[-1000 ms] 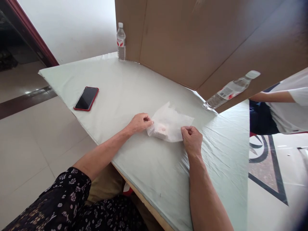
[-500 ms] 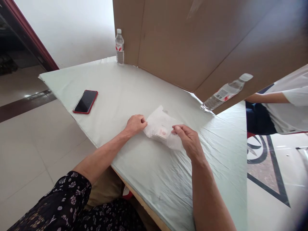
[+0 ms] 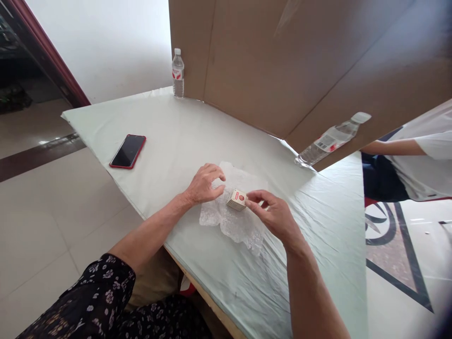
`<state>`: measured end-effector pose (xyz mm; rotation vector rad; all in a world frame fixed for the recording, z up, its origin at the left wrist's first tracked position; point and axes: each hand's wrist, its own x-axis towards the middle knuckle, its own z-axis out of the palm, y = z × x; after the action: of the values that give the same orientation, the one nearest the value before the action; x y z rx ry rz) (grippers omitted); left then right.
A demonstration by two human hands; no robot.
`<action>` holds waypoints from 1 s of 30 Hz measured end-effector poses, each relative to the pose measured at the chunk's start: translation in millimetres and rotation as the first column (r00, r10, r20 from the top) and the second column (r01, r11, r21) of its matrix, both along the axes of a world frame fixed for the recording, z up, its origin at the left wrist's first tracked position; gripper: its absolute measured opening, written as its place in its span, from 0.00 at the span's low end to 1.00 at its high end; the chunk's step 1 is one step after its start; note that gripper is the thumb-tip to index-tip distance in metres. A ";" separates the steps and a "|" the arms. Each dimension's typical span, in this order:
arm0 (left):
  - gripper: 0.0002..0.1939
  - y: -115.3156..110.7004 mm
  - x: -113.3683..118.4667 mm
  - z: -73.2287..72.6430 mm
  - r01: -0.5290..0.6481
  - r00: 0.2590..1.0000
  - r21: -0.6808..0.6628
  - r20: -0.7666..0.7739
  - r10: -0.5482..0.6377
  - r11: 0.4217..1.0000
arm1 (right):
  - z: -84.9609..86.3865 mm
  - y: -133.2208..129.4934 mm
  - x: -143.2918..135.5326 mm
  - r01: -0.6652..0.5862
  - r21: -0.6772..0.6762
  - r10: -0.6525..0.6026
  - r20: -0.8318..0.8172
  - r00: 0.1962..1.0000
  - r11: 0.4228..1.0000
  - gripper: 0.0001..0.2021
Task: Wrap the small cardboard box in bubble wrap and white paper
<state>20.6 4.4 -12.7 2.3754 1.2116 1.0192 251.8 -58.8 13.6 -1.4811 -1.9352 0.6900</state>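
A small cream box with red print [image 3: 237,199] lies on a spread sheet of clear bubble wrap [image 3: 236,226] on the cloth-covered table. At the box's right end is my right hand [image 3: 271,210], its thumb and forefinger touching the edge there; whether they grip it is hard to tell. My left hand [image 3: 205,183] hovers over the left part of the wrap, fingers curved and apart, holding nothing. A gap separates it from the box.
A red-cased phone [image 3: 127,151] lies at the table's left edge. One bottle [image 3: 178,74] stands by the large cardboard panel [image 3: 254,61]; another bottle [image 3: 330,141] leans against it at right. Beyond the panel, a person's arm [image 3: 399,147] shows.
The bubble wrap, folded over the box before, now lies opened out beneath it, and the box is uncovered. My left hand has let go of the wrap, and my right hand is now at the box.
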 end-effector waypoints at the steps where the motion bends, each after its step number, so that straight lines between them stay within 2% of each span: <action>1: 0.11 -1.5 1.0 -0.6 0.091 0.996 -0.010 -0.017 -0.092 0.996 | -5.1 2.5 0.0 0.038 0.091 -0.042 0.040 0.998 0.995 0.18; 2: 0.16 -2.9 1.7 -1.9 0.166 0.984 -0.047 -0.059 -0.168 0.985 | -10.7 4.7 -1.3 0.039 0.147 -0.052 0.085 0.995 0.988 0.22; 4: 0.27 -5.1 2.4 -5.8 0.241 0.947 -0.158 -0.176 -0.268 0.957 | -20.8 8.4 -5.6 0.000 0.161 -0.029 0.182 0.983 0.987 0.26; 7: 0.38 -6.1 2.1 -11.2 0.226 0.900 -0.244 -0.317 -0.298 0.943 | -25.2 13.0 -1.6 0.013 0.118 -0.045 0.273 0.961 0.993 0.23; 11: 0.43 -4.2 0.1 -10.8 0.179 0.886 -0.245 -0.381 -0.264 0.953 | -14.8 18.0 45.0 0.250 0.143 -0.281 0.272 0.920 0.958 0.24; 14: 0.45 -3.1 -0.9 -7.5 0.163 0.886 -0.272 -0.383 -0.262 0.948 | -14.1 18.9 91.6 0.466 0.109 -0.472 0.362 0.804 0.878 0.24; 16: 0.46 -2.9 -0.8 -6.4 0.159 0.889 -0.286 -0.376 -0.263 0.945 | -16.7 17.3 111.8 0.542 0.029 -0.495 0.453 0.741 0.840 0.25; 18: 0.46 -3.0 0.0 -6.6 0.153 0.893 -0.284 -0.371 -0.256 0.947 | -16.2 14.0 116.3 0.573 0.065 -0.529 0.480 0.700 0.817 0.29; 19: 0.46 -3.0 0.5 -7.0 0.153 0.896 -0.276 -0.366 -0.251 0.949 | -14.0 12.0 112.2 0.569 0.131 -0.559 0.457 0.692 0.812 0.32; 21: 0.45 -3.0 1.2 -8.1 0.164 0.906 -0.252 -0.345 -0.246 0.954 | -7.6 8.6 93.6 0.501 0.288 -0.577 0.362 0.732 0.816 0.33; 22: 0.45 -3.0 1.2 -8.6 0.172 0.909 -0.243 -0.334 -0.249 0.955 | -4.8 7.5 80.8 0.407 0.340 -0.511 0.316 0.799 0.848 0.32; 23: 0.45 -3.0 0.9 -9.1 0.181 0.909 -0.242 -0.330 -0.256 0.953 | -3.2 7.0 67.2 0.244 0.327 -0.348 0.314 0.883 0.913 0.32; 24: 0.46 -2.8 0.3 -9.4 0.187 0.904 -0.249 -0.335 -0.265 0.950 | -3.2 7.0 54.1 0.076 0.269 -0.168 0.338 0.926 0.960 0.34; 26: 0.49 -2.2 -2.1 -9.5 0.184 0.884 -0.286 -0.371 -0.286 0.940 | -8.5 8.0 33.3 -0.131 0.098 0.081 0.401 0.913 0.987 0.39; 28: 0.54 -0.7 -5.8 -8.8 0.172 0.859 -0.333 -0.410 -0.306 0.927 | -17.7 9.6 24.0 -0.187 -0.053 0.190 0.452 0.871 0.981 0.43; 30: 0.57 1.7 -10.2 -7.5 0.159 0.840 -0.376 -0.435 -0.325 0.913 | -25.8 10.7 25.3 -0.181 -0.132 0.223 0.492 0.841 0.975 0.46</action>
<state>10.4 6.1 -20.3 2.4960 1.0724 0.1072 277.2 -48.0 -12.2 -1.6418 -2.5180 0.5013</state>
